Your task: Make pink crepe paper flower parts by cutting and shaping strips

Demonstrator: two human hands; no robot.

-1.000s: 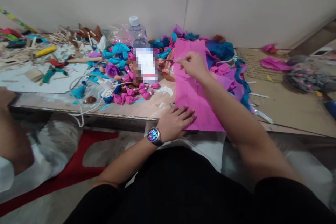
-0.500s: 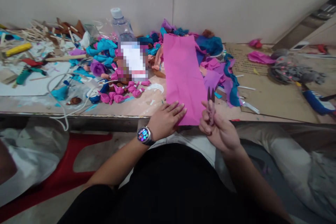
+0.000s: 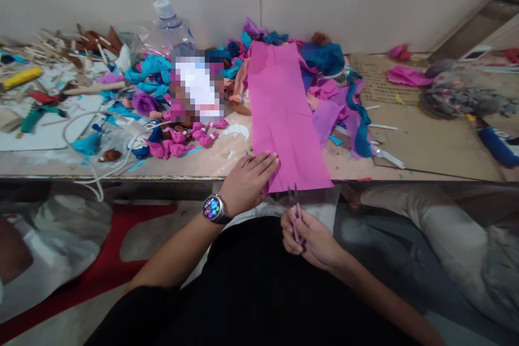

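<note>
The pink sheet (image 3: 279,102) lay lengthwise from near to far on the worktop (image 3: 346,170), its near edge projecting slightly past the worktop's near edge and its far end reaching the heap of coloured scraps. The left hand (image 3: 248,181), fitted with a watch (image 3: 212,208) at the wrist, was flat, palm down, with extended fingers resting on the near left corner of the sheet; it gripped nothing. The right hand (image 3: 310,235) was clamped around the pink-handled snips (image 3: 298,211), positioned nearer than the sheet. The two dark blade tips stood apart and pointed toward the sheet's near edge; contact between tips and sheet could not be determined. To the left of the sheet were a pale rectangular item (image 3: 198,86), obscured by pixelation, a cluster of tied pink bundles (image 3: 168,147) and a white cable (image 3: 67,130). A clear bottle (image 3: 176,35) with a white cap stood at the far side. A teal strip (image 3: 362,138) and purple scraps lay just right of the sheet. Farther right, a grey bundle (image 3: 450,94) rested on printed cardboard (image 3: 425,143).
</note>
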